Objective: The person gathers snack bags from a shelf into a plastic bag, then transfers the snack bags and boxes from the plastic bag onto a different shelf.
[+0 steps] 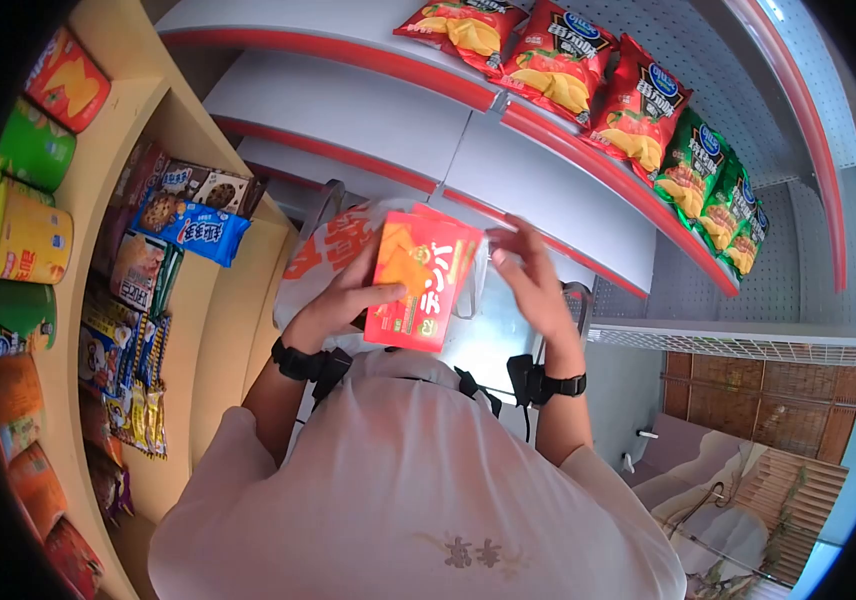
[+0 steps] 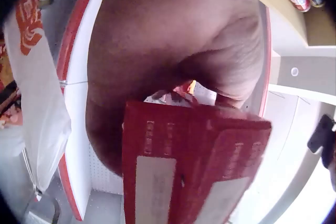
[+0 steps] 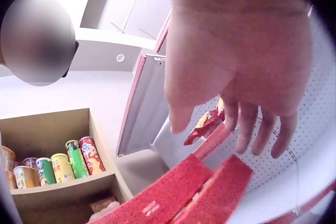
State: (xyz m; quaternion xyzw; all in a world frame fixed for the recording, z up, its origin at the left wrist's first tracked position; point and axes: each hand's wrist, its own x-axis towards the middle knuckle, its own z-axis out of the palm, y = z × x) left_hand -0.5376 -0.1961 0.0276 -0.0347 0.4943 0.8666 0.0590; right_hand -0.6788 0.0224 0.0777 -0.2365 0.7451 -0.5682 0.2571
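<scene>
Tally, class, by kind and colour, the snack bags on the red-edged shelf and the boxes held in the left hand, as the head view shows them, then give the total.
Red snack bags: 3
Green snack bags: 3
Red boxes in the left hand: 2
Total: 8

white “番茄味” on a red chip bag, white “趣多多” on a blue cookie bag, white “パ” and “ン” on a red box, its tiny words too small to read

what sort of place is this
Probably a small shop's snack section, or a set made up like one: red and green chip bags line a red-edged shelf, and a tan shelf unit holds canisters and cookie packs.
</scene>
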